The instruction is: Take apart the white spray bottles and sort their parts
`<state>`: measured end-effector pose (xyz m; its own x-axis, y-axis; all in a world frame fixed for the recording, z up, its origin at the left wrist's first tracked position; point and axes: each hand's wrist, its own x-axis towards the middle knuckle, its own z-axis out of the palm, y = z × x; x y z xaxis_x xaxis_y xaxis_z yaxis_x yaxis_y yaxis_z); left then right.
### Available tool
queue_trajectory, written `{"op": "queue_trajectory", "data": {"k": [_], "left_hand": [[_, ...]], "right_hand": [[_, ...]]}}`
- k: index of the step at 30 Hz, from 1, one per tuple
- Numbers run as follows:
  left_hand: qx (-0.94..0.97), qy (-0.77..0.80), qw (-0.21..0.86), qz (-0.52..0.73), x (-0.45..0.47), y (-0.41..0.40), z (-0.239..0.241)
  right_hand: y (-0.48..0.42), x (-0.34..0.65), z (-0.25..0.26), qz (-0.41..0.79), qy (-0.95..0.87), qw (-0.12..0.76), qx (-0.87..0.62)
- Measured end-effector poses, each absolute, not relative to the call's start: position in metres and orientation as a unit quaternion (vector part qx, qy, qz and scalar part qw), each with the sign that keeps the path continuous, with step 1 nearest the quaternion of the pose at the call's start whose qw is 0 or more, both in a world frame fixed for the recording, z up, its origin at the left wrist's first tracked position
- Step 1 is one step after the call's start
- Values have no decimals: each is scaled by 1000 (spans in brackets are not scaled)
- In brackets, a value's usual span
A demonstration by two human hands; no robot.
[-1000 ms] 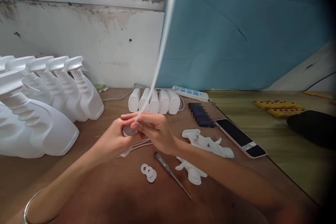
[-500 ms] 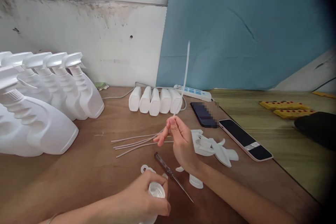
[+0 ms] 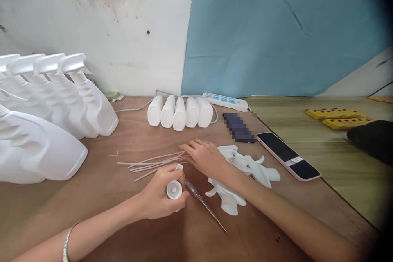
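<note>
My left hand (image 3: 162, 192) is closed around a white trigger sprayer head (image 3: 174, 190), its round collar facing up toward me with a small nub inside. Most of the sprayer head is covered by my fingers. My right hand (image 3: 205, 155) rests low over the right ends of several thin white dip tubes (image 3: 153, 164), fingers stretched out. The tubes lie loosely side by side, pointing left. Between my hands lies a screwdriver-like tool with a clear handle and long metal shaft (image 3: 211, 213). More white sprayer heads (image 3: 229, 200) are lying beside and partly behind my right forearm.
White spray bottles (image 3: 101, 110) with heads fitted stand at left. Several white bottles (image 3: 179, 114) lie at the back, bases toward me, near a power strip (image 3: 227, 101). Two phones, one dark (image 3: 238, 127) and one pale-edged (image 3: 288, 156), lie right. Yellow packs (image 3: 337, 114) sit beyond.
My right hand has come down from holding a dip tube upright, and a further tube now lies with the others. My left hand has moved up and away from me with the sprayer head.
</note>
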<state>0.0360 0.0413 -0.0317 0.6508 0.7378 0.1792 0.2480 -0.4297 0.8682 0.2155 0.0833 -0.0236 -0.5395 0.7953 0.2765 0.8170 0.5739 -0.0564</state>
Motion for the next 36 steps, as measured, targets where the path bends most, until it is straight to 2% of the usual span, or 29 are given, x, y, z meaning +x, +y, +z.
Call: {"op": "queue_trajectory", "data": {"k": [2, 4, 6, 8, 11, 16, 21, 25, 36], "left_hand": [[775, 320, 466, 285, 36, 48, -36], [760, 326, 483, 288, 36, 54, -40], [754, 321, 491, 296, 36, 57, -45], [752, 309, 497, 303, 36, 58, -48], [759, 287, 502, 299, 35, 57, -52], [781, 270, 493, 272, 35, 55, -50], [800, 256, 486, 243, 35, 55, -46], [802, 256, 484, 239, 34, 56, -47], [811, 261, 480, 208, 31, 59, -45]], "right_hand": [[65, 219, -22, -39, -862, 178, -472], [38, 222, -24, 2, -830, 282, -480], [9, 223, -31, 57, -820, 341, -457], [-14, 223, -41, 90, -839, 332, -423], [-26, 225, -54, 23, -864, 298, -406], [-8, 229, -59, -81, -840, 207, -495], [6, 219, -55, -36, -833, 165, -527], [14, 217, -52, 3, -822, 173, -543], [23, 250, -14, 124, -750, 282, -585]]}}
